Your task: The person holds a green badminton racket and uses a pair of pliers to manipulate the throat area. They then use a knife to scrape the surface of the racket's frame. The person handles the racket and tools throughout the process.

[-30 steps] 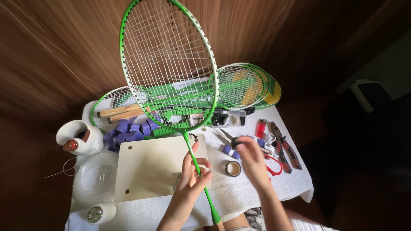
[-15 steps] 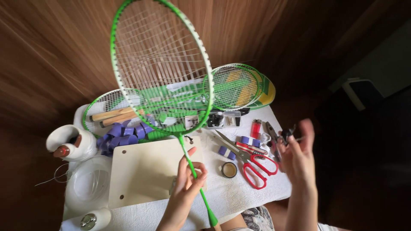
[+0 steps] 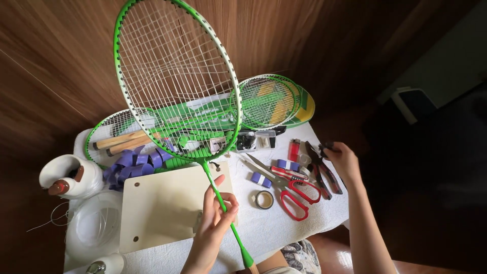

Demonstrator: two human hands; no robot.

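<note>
Green racket [image 3: 177, 86] is upright over the tabletop [image 3: 264, 233], left hand [image 3: 215, 223] pinching its thin shaft. Right hand [image 3: 345, 161] is closing on the red-handled pliers [image 3: 324, 170] at the edge. I'd steady that shaft lower down before cutting anything.

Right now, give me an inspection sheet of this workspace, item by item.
Surface: small table under a white cloth, crowded.
Job's things: green-framed badminton racket held upright by its thin shaft; black-handled pliers at the right edge.
Clutter: red-handled scissors, cream board, tape roll, purple grip rolls, more green rackets, white ceramic holder.
Grippers: left hand pinches the shaft; right hand rests on the pliers.
Cables: loose thin string at the left edge.
Surroundings: brown wooden floor.
</note>
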